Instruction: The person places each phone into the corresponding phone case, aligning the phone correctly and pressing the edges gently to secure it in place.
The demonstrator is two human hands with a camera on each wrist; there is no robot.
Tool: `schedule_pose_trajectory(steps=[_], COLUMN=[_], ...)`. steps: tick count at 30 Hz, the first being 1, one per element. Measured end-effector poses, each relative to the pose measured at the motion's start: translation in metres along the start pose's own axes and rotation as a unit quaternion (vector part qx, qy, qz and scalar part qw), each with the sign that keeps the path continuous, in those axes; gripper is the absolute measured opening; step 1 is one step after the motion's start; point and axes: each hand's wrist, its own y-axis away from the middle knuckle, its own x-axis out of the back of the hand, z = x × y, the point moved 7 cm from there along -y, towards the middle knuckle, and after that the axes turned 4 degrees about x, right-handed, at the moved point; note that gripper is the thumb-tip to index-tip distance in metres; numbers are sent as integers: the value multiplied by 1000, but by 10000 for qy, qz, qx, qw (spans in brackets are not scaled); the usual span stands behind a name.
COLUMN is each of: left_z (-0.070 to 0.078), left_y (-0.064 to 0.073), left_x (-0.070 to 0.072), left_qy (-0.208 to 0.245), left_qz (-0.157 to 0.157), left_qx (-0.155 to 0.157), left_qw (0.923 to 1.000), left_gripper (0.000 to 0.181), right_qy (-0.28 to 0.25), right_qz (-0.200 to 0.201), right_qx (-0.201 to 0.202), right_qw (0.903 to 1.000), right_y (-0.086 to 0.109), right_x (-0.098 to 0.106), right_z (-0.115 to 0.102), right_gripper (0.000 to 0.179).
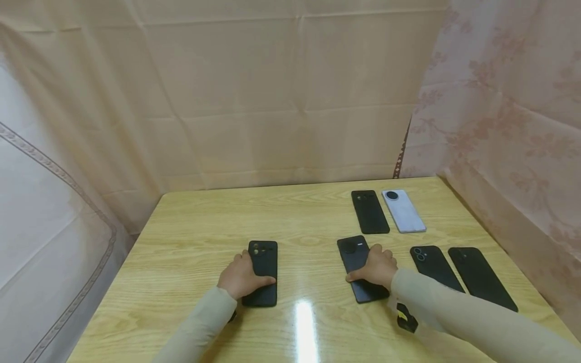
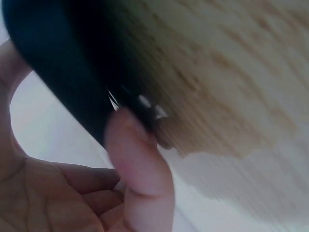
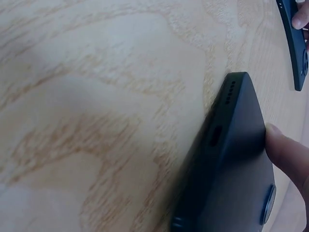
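My left hand (image 1: 239, 277) grips a black phone case (image 1: 267, 264) across its width, thumb over the right edge and fingers along the left. Camera cutouts show at the top of that case. In the left wrist view, the thumb (image 2: 140, 164) presses the edge of the dark case (image 2: 58, 63), close over the wood. To the right, my right hand (image 1: 376, 266) holds a dark phone (image 1: 355, 261) with a round camera block, thumb on its left edge. The right wrist view shows the end of this phone (image 3: 241, 159), with its charging port and speaker holes.
Behind the right hand lie a black phone case (image 1: 372, 214) and a pale phone (image 1: 406, 212) with a round camera. Beyond the right forearm lie a black phone (image 1: 438, 267) with two lenses and another black phone case (image 1: 483, 277). Cloth hangs around the wooden table (image 1: 199, 222).
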Motion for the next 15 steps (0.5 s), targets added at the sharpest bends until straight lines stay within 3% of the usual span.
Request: schedule_pose_trajectory(steps=[8, 12, 15], left_z=[-4, -8, -13], left_y=[-2, -7, -10], left_x=[1, 1, 2], left_qy=[365, 985, 1546], left_qz=[-24, -89, -174], left_qx=[38, -11, 18], left_qw=[9993, 9951, 9878], left_gripper=[103, 79, 62], right_qy=[-486, -760, -1041], right_qz=[-54, -174, -302], right_qx=[137, 180, 197], right_qw=[9987, 9968, 9939], right_y=[-4, -6, -6], right_x=[2, 3, 3], right_z=[-3, -2, 0], right_gripper=[91, 84, 73])
